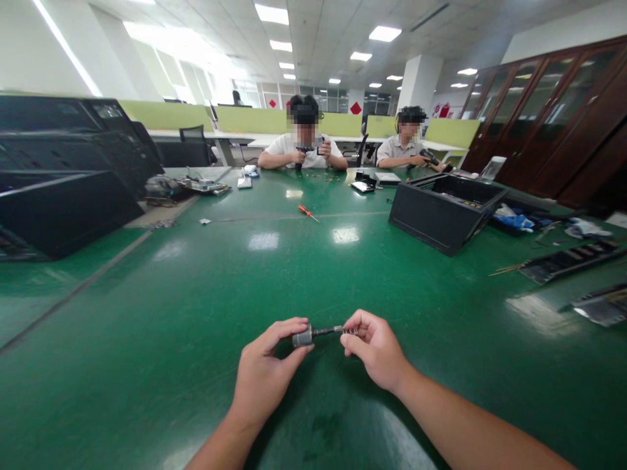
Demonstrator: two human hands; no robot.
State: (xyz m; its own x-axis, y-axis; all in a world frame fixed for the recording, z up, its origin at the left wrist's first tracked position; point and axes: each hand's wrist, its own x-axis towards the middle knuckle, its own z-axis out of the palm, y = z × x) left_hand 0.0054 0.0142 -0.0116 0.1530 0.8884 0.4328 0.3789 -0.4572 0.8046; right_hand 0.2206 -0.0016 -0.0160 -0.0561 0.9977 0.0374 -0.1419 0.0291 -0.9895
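Note:
My left hand [267, 365] grips a grey cylindrical part [302, 335] between thumb and fingers, near the front middle of the green table. From its right side a thin dark shaft [324, 331] runs toward my right hand [375, 349]. The fingers of my right hand are pinched round a small metal spring [349, 331] at the shaft's far end. The shaft lies roughly level, just above the tabletop.
An orange screwdriver [307, 212] lies on the green table [235, 274] farther back. Black computer cases stand left [63, 215] and right [426, 212]. Circuit boards [206, 185] and loose parts lie around. Two people [281, 150] [392, 149] sit across, holding tools.

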